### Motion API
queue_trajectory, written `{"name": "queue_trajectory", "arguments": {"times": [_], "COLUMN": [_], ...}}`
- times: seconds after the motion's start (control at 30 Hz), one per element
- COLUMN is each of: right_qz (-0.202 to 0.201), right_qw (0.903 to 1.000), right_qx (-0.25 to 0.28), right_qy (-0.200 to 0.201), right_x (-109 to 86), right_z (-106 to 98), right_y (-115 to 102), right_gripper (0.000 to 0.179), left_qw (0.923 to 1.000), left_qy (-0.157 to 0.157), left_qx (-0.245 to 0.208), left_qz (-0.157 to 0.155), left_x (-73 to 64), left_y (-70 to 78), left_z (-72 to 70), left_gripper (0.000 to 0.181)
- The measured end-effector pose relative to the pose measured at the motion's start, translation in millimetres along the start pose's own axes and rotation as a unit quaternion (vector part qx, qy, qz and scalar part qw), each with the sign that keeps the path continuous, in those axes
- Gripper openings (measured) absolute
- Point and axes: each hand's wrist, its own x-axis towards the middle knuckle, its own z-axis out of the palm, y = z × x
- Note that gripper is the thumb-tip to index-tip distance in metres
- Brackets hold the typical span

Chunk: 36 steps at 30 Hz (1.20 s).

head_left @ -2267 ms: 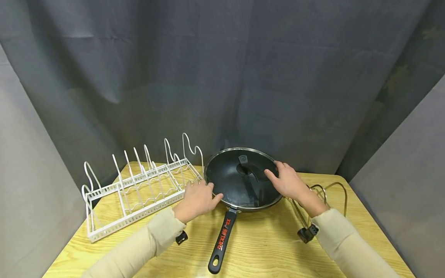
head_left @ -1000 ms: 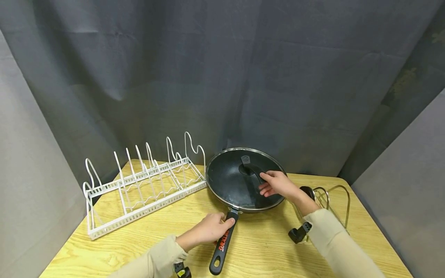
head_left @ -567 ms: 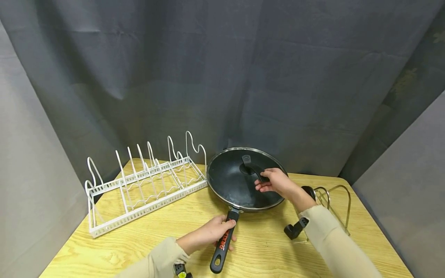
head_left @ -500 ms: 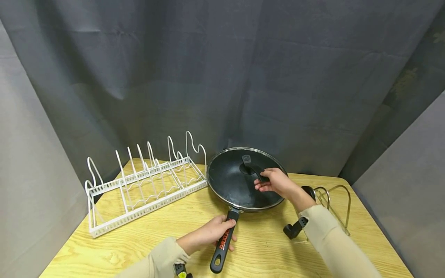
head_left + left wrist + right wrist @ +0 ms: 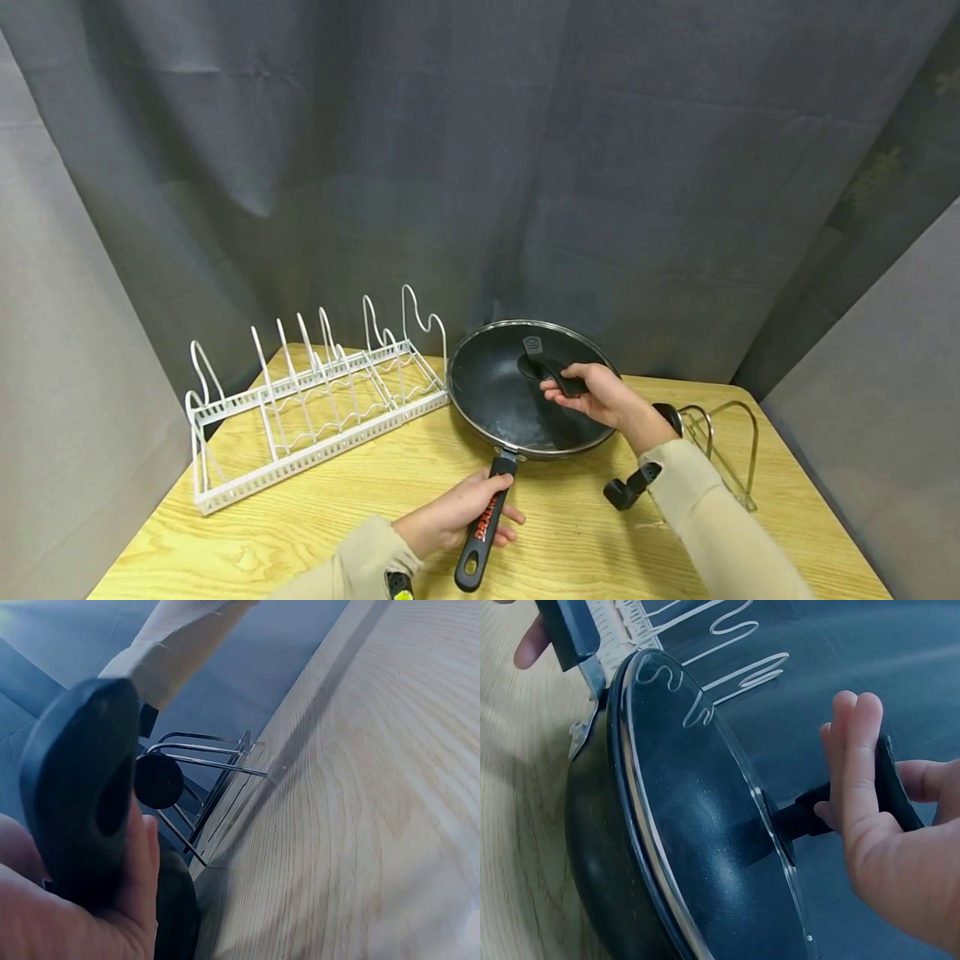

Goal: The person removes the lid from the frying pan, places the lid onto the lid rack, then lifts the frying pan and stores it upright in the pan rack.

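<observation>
A black wok (image 5: 592, 862) with a long dark handle (image 5: 480, 537) stands in the middle of the table in the head view. Its glass lid (image 5: 487, 392) sits on the rim and bears a black raised handle (image 5: 889, 780). My left hand (image 5: 453, 512) holds the wok's handle, thumb over the top and fingers passing underneath to the far side. In the right wrist view, my right hand (image 5: 896, 840) grips the lid's handle, thumb on one side and fingers on the other. The lid overlaps the rim closely.
To the left is a white wire pan rack (image 5: 322, 452) with upright dividers. On the right, partly behind the right forearm, stands a metal wire stand (image 5: 752, 450) with a black round knob (image 5: 159, 780). A dark curtain (image 5: 480, 167) hangs behind the wooden table (image 5: 585, 542).
My left hand has gone from beside the rack to the wok's handle. The right hand has moved from the lid's right edge onto the lid's handle and closed round it. The wok has barely shifted.
</observation>
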Motion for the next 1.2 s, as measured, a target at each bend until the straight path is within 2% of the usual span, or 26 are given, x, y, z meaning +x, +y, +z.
{"name": "queue_trajectory", "arguments": {"times": [0.23, 0.37, 0.67, 1.03, 1.2], "right_qz": [0.017, 0.026, 0.051, 0.067, 0.076], "right_qw": [0.9978, 0.9968, 0.996, 0.9974, 0.9952], "right_qx": [0.061, 0.073, 0.067, 0.016, 0.036], "right_qy": [-0.019, -0.021, -0.028, -0.019, -0.05], "right_x": [6.5, 10.2, 18.0, 27.2, 29.5], "right_z": [-1, -2, -5, -7, -8], "right_y": [0, -1, -6, -5, -6], "right_gripper": [0.053, 0.054, 0.054, 0.051, 0.051], "left_qw": [0.9996, 0.9994, 0.9993, 0.9994, 0.9994], "left_qy": [0.026, 0.029, 0.024, 0.022, 0.02], "left_qx": [-0.007, -0.015, -0.015, -0.017, -0.019], "left_qz": [0.012, 0.009, 0.023, 0.019, 0.019], "left_x": [1.4, 2.6, 2.8, 3.9, 3.8], "left_y": [-5.0, -6.8, -8.3, -8.1, -7.0], "left_z": [4.1, 4.3, 3.7, 3.4, 3.1], "left_gripper": [0.025, 0.02, 0.021, 0.02, 0.019]}}
